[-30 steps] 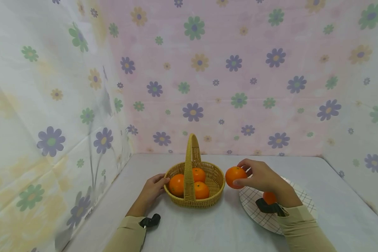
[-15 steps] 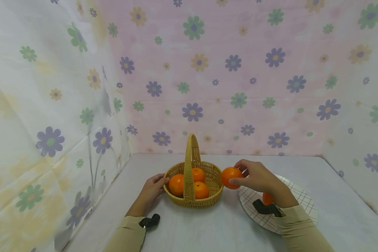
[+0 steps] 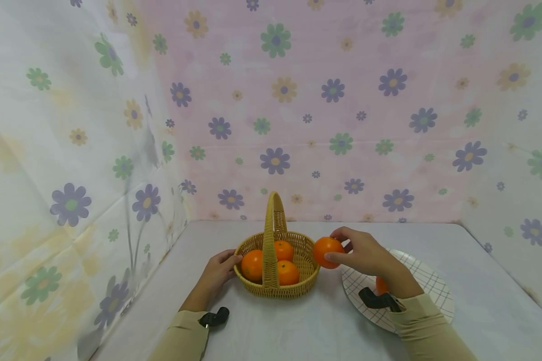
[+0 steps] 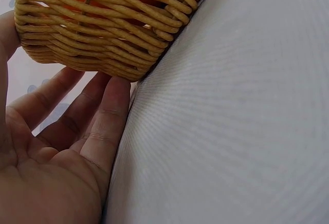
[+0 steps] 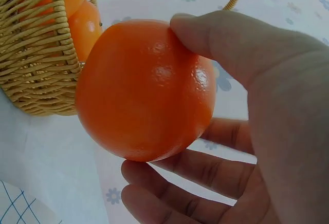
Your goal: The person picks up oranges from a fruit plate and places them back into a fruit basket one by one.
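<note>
A yellow wicker basket [image 3: 275, 292] with a tall handle stands mid-table, holding three oranges [image 3: 253, 265] on its left side. My left hand [image 3: 219, 271] grips the basket's left end, thumb at the rim; in the left wrist view its fingertips [image 4: 115, 95] press low on the woven wall. In my right hand [image 3: 361, 253] an orange [image 5: 144, 90] is held between thumb and fingers, up at the basket's right rim, which it overlaps in the head view. The right wrist view shows its smooth, glossy skin close up, beside the basket wall.
A white plate [image 3: 357, 291] with a dark grid pattern lies at the right, under my right forearm. Another orange [image 3: 382, 286] on it is partly hidden by the wrist. Flower-printed cloth [image 3: 275, 125] walls in the white table [image 3: 298, 331] at the back and sides.
My right hand has carried its orange leftward, from just off the basket to its right rim. The left hand and the basket have stayed in place.
</note>
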Demonstrator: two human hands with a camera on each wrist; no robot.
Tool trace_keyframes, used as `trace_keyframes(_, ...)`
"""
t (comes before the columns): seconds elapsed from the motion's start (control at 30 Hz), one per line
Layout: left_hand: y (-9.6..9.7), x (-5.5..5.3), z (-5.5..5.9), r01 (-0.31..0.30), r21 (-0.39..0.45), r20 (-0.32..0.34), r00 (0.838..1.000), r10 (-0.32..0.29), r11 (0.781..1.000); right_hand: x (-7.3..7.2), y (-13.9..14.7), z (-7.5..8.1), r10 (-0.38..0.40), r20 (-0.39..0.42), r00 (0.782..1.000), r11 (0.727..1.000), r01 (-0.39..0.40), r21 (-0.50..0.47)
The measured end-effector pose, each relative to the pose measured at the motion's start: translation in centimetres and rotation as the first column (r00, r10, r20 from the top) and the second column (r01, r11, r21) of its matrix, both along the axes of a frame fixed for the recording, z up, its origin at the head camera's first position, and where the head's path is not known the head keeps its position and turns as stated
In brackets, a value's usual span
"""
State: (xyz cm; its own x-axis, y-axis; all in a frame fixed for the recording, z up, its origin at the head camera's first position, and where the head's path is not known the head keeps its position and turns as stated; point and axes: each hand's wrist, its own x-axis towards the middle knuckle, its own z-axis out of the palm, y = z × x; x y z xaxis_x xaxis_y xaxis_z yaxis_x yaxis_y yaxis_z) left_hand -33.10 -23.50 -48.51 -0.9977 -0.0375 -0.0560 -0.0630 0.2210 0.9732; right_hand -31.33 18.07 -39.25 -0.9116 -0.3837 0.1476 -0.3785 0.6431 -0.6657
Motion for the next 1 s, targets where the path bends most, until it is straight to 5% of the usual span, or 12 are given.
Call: trace_keyframes(1.0, 0.26, 0.18, 0.15, -0.019, -0.023, 0.004, 1.0, 0.019, 1.0, 0.25, -0.56, -0.1, 0.07, -0.042, 0.997, 0.997, -0.071, -0.025)
